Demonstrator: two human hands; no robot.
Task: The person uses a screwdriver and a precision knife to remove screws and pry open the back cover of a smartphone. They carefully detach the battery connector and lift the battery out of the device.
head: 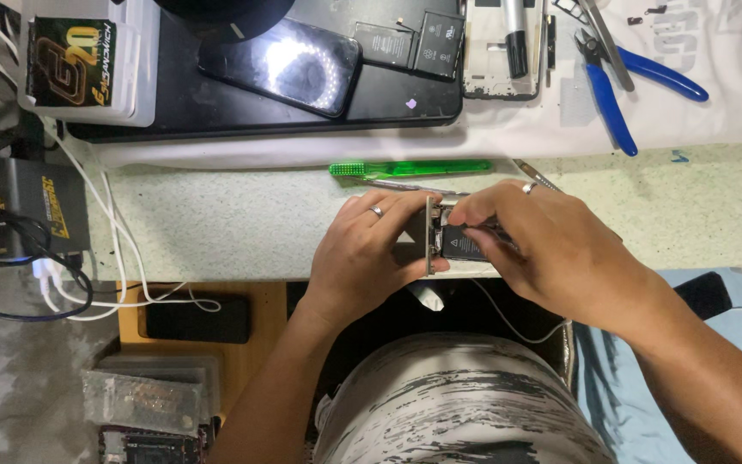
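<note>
My left hand [369, 249] grips the left edge of an opened phone body [440, 238], holding it tilted on its side over the pale green bench top [242, 215]. My right hand [543, 245] covers the phone's right part, fingertips pressing on the black battery [461, 247] inside it. Each hand wears a ring. Most of the phone is hidden under my fingers. A green toothbrush [410, 168] lies just beyond the hands, with metal tweezers [405, 186] beside it.
A black mat [173, 103] at the back carries a dark phone [281, 62] and loose batteries [414, 41]. Blue-handled pliers [620, 86] lie on white cloth at the back right. A charger box [32, 206] with white cables stands left. Another phone [197, 320] rests on a lower shelf.
</note>
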